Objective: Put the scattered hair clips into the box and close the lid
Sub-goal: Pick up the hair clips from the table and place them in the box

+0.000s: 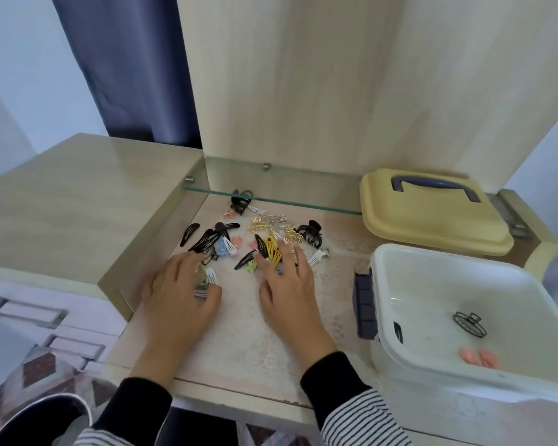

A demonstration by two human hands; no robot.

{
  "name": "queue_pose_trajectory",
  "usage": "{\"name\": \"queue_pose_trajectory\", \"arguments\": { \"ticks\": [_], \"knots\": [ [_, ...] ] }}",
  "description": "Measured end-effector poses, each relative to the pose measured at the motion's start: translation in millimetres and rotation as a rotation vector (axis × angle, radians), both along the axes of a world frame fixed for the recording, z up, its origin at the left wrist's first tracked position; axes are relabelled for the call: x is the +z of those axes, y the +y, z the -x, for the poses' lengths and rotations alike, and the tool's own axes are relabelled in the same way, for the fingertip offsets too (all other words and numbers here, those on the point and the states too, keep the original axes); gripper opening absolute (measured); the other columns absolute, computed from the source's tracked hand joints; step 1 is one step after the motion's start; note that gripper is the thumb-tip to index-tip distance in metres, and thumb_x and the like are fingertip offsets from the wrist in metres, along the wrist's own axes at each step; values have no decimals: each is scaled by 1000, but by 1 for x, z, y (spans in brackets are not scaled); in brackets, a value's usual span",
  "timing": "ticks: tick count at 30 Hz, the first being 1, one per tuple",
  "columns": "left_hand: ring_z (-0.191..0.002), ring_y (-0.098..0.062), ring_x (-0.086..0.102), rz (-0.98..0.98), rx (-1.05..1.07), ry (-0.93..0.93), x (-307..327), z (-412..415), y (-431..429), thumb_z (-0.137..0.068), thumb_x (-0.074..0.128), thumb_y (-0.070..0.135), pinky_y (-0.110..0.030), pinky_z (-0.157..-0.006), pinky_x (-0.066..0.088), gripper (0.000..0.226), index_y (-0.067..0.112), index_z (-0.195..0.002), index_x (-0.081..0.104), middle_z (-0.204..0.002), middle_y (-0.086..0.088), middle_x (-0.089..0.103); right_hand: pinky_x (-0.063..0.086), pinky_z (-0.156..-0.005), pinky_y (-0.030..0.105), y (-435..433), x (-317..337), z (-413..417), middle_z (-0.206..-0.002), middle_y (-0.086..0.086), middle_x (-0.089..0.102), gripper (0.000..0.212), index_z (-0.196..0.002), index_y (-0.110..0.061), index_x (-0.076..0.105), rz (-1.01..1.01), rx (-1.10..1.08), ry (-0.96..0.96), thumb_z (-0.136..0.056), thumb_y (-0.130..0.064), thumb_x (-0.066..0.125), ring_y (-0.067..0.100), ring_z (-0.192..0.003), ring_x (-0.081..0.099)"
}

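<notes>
Home bedroom/dressing nook: wood vanity (78, 194) w/ glass shelf (271, 188), dark curtain (126, 59), drawers (29, 313).

A: What lies under the left hand (181, 294)?
B: Can't tell. 1 white clip (211, 275) pokes out by the thumb; whether the palm grips anything is hidden.
A: The right hand (287, 284)?
B: Its fingers cover the near ends of the yellow clips (269, 249).
A: The box (432, 284)?
B: Its right side is cut off by the picture's edge, and the 2 pink blobs (479, 357) inside are too blurred to name. Far back, the shelf (303, 185) edge crosses a black claw clip (239, 203).
</notes>
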State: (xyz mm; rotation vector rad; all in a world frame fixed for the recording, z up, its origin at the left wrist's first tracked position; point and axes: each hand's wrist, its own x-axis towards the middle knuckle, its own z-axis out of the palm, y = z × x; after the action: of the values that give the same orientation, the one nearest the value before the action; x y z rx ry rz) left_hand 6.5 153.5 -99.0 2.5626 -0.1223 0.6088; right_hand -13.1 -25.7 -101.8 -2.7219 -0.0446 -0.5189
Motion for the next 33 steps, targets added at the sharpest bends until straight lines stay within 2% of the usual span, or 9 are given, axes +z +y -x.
{"name": "queue_pose_trajectory", "arguments": {
  "ticks": [4,8,10,13,17,22,27,30,33],
  "knots": [
    [-104,-21,57,34,62,-8,-1,2,2,-72,41,42,-41,-93,34,39,26,-102,59,-110,10,61,11,-116,43,0,-1,0,-154,6,27,40,-134,-30,51,20,13,29,-95,-23,44,31,-145,9],
    [-99,-21,58,-29,91,-27,-3,2,1,-74,47,43,-41,-93,33,28,27,-95,58,-102,9,60,23,-116,44,0,-2,0,-145,4,41,29,-118,-27,61,-24,33,-13,-93,-18,48,28,-141,20],
    [-96,-22,58,-50,106,-45,-5,1,1,-74,48,43,-41,-92,33,28,26,-93,59,-99,7,60,28,-113,43,-1,-4,0,-141,3,45,29,-117,-27,61,-40,39,-43,-91,-17,51,28,-137,26],
    [-94,-21,57,-78,118,-41,-8,0,2,-73,49,44,-39,-90,33,27,26,-90,59,-97,7,58,28,-113,40,0,-5,0,-139,2,47,31,-122,-27,60,-26,37,-72,-92,-20,53,26,-135,29],
    [-91,-19,57,-112,116,-8,-10,-2,2,-73,54,41,-40,-88,35,18,28,-83,60,-96,8,57,27,-113,40,-2,-6,-1,-139,1,47,21,-110,-26,64,-26,44,-50,-92,-24,53,25,-136,28],
    [-98,-16,55,-69,54,29,-11,-4,4,-79,53,40,-39,-89,35,15,28,-84,60,-101,9,57,32,-110,41,-3,-6,1,-133,0,51,15,-103,-21,64,-29,65,-49,-91,-26,56,24,-133,32],
    [-100,-14,57,-34,-25,-7,-10,-4,3,-85,44,43,-34,-89,33,23,27,-87,61,-99,11,60,27,-112,42,-2,-6,0,-142,-1,45,31,-121,-28,60,-13,92,-51,-91,-23,53,25,-136,28],
    [-98,-13,58,-28,-39,-9,-9,-4,3,-86,44,41,-34,-94,32,22,27,-89,60,-94,14,62,29,-111,42,-2,-7,1,-140,-1,48,23,-111,-27,65,-22,95,-46,-91,-22,55,26,-135,28],
    [-101,-12,58,-16,-48,-5,-9,-4,2,-86,44,34,-33,-95,29,20,27,-94,61,-100,13,63,32,-108,41,-2,-7,2,-135,-2,51,13,-100,-23,64,-48,92,-53,-91,-22,56,26,-134,32]
  ]
}}
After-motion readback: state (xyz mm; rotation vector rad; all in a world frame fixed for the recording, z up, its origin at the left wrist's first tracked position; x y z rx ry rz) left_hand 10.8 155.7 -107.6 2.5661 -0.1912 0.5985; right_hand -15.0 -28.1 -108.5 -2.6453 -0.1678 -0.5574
